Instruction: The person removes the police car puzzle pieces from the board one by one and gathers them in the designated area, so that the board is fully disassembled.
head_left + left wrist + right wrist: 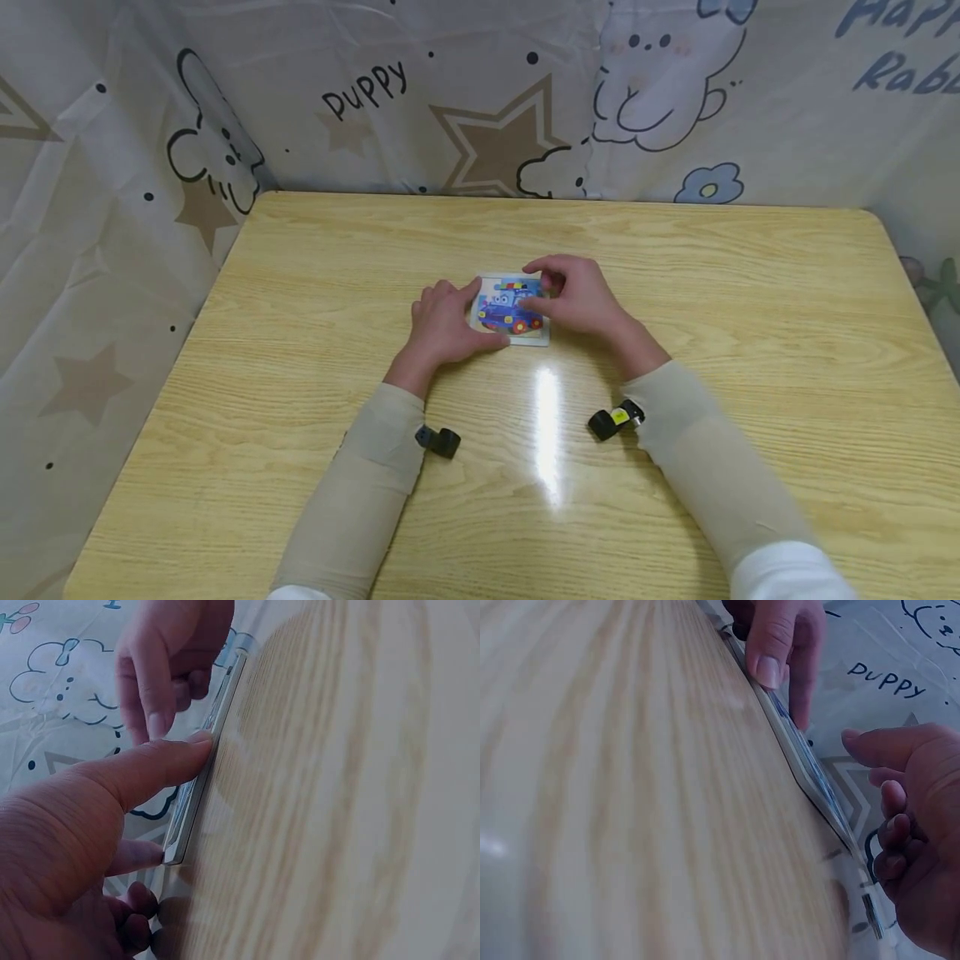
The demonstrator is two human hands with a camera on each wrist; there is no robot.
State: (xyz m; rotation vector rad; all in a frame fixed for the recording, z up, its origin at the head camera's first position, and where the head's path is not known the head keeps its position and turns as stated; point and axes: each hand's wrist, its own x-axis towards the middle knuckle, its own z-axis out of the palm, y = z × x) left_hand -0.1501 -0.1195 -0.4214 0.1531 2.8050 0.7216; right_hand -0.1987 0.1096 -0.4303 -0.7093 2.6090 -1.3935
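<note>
A small, flat puzzle board (491,318) with a pale rim and a blue cartoon car picture lies on the table. My left hand (442,327) holds it at the left side, thumb along the near rim and index finger at the left edge. In the left wrist view, that thumb (169,765) presses the rim, while the other fingers curl below. My right hand (579,296) is over the board's right side, thumb and index finger apart, with nothing visible between them. Its remaining fingers (894,836) are loosely curled in the right wrist view.
The wood-grain table (315,275) extends around the board on all sides. A printed cloth (480,100) hangs behind its far edge and along the left. Black wrist cameras (438,442) sit on both sleeves, and a bright reflection crosses the tabletop between the forearms.
</note>
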